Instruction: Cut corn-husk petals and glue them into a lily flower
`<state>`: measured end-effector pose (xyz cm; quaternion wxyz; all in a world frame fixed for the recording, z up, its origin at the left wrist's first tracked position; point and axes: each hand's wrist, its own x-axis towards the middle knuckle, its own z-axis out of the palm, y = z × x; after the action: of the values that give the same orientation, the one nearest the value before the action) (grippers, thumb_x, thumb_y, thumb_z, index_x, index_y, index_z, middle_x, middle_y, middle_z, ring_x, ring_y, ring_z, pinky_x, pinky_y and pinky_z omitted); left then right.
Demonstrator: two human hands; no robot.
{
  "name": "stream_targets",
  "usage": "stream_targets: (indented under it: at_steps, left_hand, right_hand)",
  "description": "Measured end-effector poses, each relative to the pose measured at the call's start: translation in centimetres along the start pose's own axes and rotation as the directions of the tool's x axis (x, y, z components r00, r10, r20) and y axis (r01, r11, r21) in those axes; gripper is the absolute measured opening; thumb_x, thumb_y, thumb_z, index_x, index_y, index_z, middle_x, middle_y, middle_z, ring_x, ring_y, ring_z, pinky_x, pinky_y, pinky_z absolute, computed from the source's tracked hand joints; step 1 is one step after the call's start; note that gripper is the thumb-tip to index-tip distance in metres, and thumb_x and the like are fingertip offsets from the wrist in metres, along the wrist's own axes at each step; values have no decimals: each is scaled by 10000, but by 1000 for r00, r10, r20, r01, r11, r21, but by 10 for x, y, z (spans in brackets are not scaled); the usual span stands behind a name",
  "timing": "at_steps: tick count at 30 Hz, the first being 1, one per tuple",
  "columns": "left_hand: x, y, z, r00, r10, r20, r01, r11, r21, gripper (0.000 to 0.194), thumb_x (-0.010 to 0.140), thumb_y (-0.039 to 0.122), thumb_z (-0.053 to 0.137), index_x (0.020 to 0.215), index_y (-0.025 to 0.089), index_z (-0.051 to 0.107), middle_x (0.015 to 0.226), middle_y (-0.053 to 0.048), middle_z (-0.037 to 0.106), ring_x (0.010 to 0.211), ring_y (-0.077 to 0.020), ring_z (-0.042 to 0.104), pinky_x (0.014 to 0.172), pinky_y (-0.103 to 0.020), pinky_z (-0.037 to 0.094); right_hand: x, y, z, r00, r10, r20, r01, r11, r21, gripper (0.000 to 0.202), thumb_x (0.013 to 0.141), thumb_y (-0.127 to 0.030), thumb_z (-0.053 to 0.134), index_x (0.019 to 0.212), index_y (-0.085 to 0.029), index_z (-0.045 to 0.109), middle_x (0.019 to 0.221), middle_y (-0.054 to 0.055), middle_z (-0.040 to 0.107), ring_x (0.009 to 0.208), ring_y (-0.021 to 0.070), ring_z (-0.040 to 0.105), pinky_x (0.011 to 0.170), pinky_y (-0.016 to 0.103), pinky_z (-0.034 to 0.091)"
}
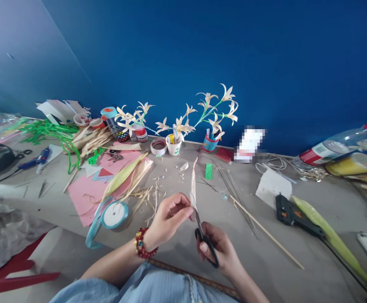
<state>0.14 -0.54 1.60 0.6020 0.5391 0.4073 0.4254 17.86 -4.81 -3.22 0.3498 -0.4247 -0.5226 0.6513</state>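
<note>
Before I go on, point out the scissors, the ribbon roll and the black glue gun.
Scissors (198, 219), head view: on the blades.
Ribbon roll (114, 215), head view: on its white face.
Black glue gun (301, 221), head view: on its body.

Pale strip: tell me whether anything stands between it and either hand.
Nothing visible blocks the left hand; its fingers pinch the pale strip near the lower end. Between the right hand and the strip are only the scissors it holds, blades pointing up alongside.
</note>
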Motion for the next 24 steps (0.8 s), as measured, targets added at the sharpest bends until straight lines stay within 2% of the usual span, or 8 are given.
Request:
stream_targets:
  at_steps: [24]
  left_hand:
    - [-1,3,-1,999,3,50,-1,1000,-30,203,892,341,569,808,156,569,732,-41,647,694,-147,597,652,-244,426]
  right_hand:
    - [-3,3,-5,1000,23,11,-23,1000,-21,578,658,-754,640,659,-212,440,490,-36,502,409,97,433,421,212,298]
